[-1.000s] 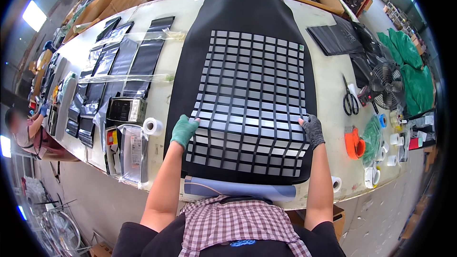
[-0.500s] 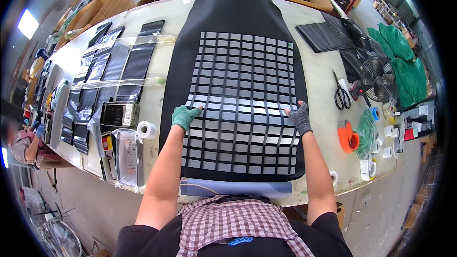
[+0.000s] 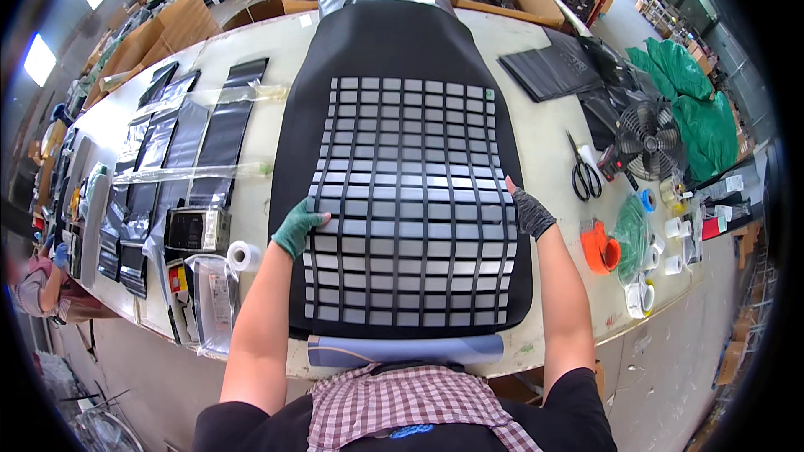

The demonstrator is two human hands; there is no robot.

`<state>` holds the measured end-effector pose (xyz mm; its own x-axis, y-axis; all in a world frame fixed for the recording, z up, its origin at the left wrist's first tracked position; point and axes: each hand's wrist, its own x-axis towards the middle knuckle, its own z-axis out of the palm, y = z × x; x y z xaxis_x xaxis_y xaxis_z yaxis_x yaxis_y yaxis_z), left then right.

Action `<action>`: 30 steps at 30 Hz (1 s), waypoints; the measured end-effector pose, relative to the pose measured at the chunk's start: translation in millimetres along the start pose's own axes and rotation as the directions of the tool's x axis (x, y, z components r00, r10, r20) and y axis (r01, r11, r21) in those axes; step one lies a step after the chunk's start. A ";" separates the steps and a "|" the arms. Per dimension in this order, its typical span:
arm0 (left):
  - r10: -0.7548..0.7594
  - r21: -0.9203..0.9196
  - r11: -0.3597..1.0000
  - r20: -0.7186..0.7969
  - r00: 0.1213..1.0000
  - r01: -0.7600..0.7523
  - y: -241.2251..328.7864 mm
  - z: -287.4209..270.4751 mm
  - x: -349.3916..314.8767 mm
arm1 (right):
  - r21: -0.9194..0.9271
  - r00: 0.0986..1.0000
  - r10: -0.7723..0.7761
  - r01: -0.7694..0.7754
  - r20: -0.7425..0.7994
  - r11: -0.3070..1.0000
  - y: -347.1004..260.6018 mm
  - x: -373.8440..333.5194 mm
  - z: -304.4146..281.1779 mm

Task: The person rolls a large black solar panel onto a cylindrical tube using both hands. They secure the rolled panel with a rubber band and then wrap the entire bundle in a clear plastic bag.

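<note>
A black mat with a narrower far end lies flat in front of me. On it is a sheet of silver-grey rectangles divided by a black grid. The sheet bends slightly across its middle, where a brighter band catches the light. My left hand, in a green glove with bare fingertips, grips the sheet's left edge, thumb on top. At the right edge my right hand, in a dark grey glove, pinches the sheet; its thumb shows and its other fingers are partly hidden.
A blue roll lies at the table's near edge. Black plastic packs, a box and a white tape roll are on the left. Scissors, a fan and orange tape lie right. Cardboard boxes stand behind.
My left hand has moved outward and nearer along the sheet's left edge. My right hand has shifted to grip the right edge. The whole view has tilted slightly, lowering the scene in the picture.
</note>
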<state>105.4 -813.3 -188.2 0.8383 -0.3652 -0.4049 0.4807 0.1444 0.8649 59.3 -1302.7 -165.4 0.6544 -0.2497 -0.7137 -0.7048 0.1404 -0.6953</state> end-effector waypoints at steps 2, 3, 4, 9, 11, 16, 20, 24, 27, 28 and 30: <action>0.022 -0.003 1.000 -0.022 1.000 -0.022 -5.8 7.7 13.1 | 0.232 0.986 -0.040 0.002 0.160 0.973 5.9 58.3 -28.2; 0.045 -0.010 0.999 -0.012 0.999 -0.045 -12.4 11.7 24.2 | 0.371 0.929 -0.369 0.335 0.021 0.866 14.9 102.9 -50.7; 0.059 -0.010 0.998 -0.077 0.995 -0.060 -19.5 -0.2 19.8 | 0.492 0.943 -0.331 0.274 0.030 0.826 -0.3 115.7 -32.1; -0.053 0.062 0.996 -0.123 0.991 0.061 -8.4 -5.2 16.0 | 0.216 0.988 -0.157 0.153 0.001 0.964 -49.0 122.1 -7.4; 0.055 0.072 0.996 -0.174 0.983 -0.043 -10.1 -2.9 11.0 | -0.012 0.921 -0.390 0.389 -0.017 0.921 -68.3 103.4 10.8; 0.275 0.011 0.960 -0.230 0.934 -0.280 24.7 36.9 -13.5 | -0.040 0.764 -0.645 0.646 0.020 0.763 -119.9 89.2 -38.4; 0.354 0.029 0.933 -0.269 0.896 -0.360 98.7 61.1 -28.0 | -0.102 0.637 -0.760 0.771 0.126 0.629 -206.6 19.9 -45.6; 0.461 0.103 0.888 -0.203 0.864 -0.449 151.2 58.3 22.3 | -0.133 0.481 -0.875 0.873 0.063 0.470 -273.8 3.4 -17.7; 0.648 0.480 0.736 -0.295 0.702 -0.478 114.1 24.7 95.9 | -0.718 0.309 -0.951 0.659 -0.011 0.223 -281.1 44.0 -5.0; 0.878 0.974 0.088 0.023 0.478 -0.208 106.7 32.7 99.5 | -0.829 0.333 -0.943 0.527 -0.004 0.190 -267.3 58.7 -8.3; 0.783 0.971 -0.235 0.211 0.585 -0.036 74.7 59.5 85.1 | -0.888 -0.007 -0.993 0.448 0.119 -0.109 -200.5 92.2 -2.6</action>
<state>197.3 -888.3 -140.4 0.8124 -0.2942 0.5035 -0.3927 -0.9143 0.0994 260.2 -1356.4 -91.7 0.7278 -0.0240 0.6853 0.1268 -0.9774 -0.1690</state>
